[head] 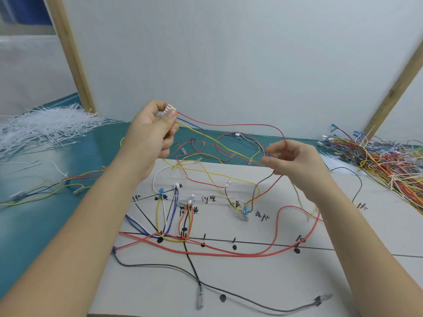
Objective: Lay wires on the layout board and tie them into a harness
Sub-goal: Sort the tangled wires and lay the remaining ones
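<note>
Between the two hands, held up over the layout board (251, 282), a small set of wires hangs in a slack loop. The left hand (151, 131) pinches a white connector (169, 109) between thumb and curled fingers, and from that grip a red wire (229, 124), a yellow wire (206, 136) and a blue wire (187, 122) run off toward the right hand (295, 160). The right hand's fingertips are closed on the far ends of those strands, though I cannot tell exactly how many it has caught.

Below both grips the board already carries laid wires: long red runs (229, 252) along the drawn black line, a black wire (192, 264) trailing toward the near edge, a grey lead (263, 306) ending in a clear terminal, and short branches near the handwritten labels.

The risk I see is tangling. The lifted red strand droops in a wide arc close above loose yellow and red wires lying beyond the board, and if it is lowered without being drawn straight it could hook one and drag it out of place. Pulling hard against the connector could also strain the crimped ends. Laid branches look loose, untied, so a snag might shift them off their marks.

Off past the left grip, a heap of white cable ties (45, 124) sits on the green bench (34, 225); past the right grip lies a pile of coloured wires (377, 156).
</note>
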`<state>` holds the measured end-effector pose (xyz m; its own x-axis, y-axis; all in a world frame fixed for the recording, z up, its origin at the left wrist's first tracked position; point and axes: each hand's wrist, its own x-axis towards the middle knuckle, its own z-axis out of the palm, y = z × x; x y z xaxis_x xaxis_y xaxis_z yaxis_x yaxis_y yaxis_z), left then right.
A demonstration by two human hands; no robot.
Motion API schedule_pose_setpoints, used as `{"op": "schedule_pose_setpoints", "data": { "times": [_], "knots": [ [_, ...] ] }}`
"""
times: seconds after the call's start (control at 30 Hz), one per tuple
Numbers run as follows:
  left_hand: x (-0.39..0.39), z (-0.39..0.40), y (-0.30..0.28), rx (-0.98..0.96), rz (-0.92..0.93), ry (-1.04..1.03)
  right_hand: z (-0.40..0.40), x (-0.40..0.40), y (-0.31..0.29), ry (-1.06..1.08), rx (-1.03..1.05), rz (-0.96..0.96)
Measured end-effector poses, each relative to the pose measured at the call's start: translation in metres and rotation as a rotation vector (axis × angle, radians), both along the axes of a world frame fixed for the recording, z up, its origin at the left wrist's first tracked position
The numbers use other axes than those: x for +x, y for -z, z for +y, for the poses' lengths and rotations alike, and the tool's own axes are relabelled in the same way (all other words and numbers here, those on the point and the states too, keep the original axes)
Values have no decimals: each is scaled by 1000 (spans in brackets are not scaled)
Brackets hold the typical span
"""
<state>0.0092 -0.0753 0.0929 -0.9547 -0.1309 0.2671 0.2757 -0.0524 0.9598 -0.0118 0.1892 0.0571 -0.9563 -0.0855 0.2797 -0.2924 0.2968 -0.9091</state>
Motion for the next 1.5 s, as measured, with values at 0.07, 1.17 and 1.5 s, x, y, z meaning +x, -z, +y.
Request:
{"op": "schedule_pose_setpoints", "data": {
  "times": [0.07, 1.17, 1.5],
  "knots": [
    [1, 1, 1, -24, 2, 1, 2, 0, 1, 43, 57, 22],
    [-22, -58, 21, -579, 257, -554, 44, -10, -8, 420, -85, 77],
    [-24, -56, 25, -562, 224, -572, 47, -5, -12, 483, -198, 46]
  ]
}}
